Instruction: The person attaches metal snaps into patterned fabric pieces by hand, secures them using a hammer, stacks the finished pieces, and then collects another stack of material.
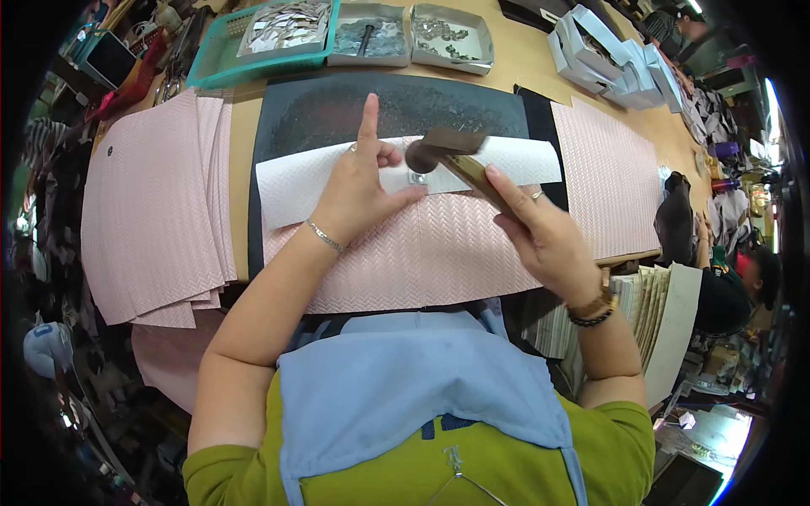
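Note:
My right hand [553, 249] is closed around the wooden handle of a hammer [483, 179]. The hammer's dark, slightly blurred head hangs over a small shiny metal fitting [418, 178], which sits on the white folded-back strip [295, 187] of a pink herringbone-textured sheet [380, 274]. My left hand [359, 190] rests on that strip, its thumb stretched beside the fitting and its index finger pointing away from me. The other left fingers are loosely bent, and no held object shows in them. Beneath the sheet lies a worn dark mat [337, 105].
Pink sheets are stacked at the left [156, 211] and right [612, 181]. Along the back stand a teal basket [219, 63] and two shallow boxes [371, 59] of small metal parts. White boxes [599, 55] sit back right. Packed boards [645, 316] stand beside my right forearm.

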Motion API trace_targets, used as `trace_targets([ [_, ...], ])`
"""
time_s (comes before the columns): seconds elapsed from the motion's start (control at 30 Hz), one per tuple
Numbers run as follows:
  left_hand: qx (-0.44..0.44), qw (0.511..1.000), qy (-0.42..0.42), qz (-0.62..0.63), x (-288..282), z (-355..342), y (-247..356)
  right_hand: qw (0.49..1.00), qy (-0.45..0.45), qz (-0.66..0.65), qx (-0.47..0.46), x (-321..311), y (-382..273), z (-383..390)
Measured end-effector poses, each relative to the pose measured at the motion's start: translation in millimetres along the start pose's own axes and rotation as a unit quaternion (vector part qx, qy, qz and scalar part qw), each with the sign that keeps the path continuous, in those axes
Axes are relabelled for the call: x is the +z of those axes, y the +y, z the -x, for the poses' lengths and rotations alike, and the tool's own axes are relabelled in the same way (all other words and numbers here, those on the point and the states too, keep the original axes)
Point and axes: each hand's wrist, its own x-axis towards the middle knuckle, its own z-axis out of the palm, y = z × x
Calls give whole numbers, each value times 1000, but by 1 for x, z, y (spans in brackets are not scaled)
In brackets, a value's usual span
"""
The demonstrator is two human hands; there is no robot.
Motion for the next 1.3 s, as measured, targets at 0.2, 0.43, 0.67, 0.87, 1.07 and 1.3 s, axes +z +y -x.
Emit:
trace_targets([
  [0.2,-7,1000,-17,-17,0,-1,0,997,-18,-46,60,2,13,19],
  [0.43,-5,997,-42,-58,-7,-1,12,962,274,-8,-8,-16,99,-15],
  [0.67,47,986,-63,-146,-1,-6,27,934,213,114,264,10,217,-64],
  [0.87,153,942,-4,-299,4,12,23,955,195,95,204,38,239,-75],
  [1.07,198,903,164,-344,-88,-14,90,939,243,125,208,0,243,11],
  [1.3,138,899,245,-335,-325,-34,135,895,148,239,347,-1,315,111],
])
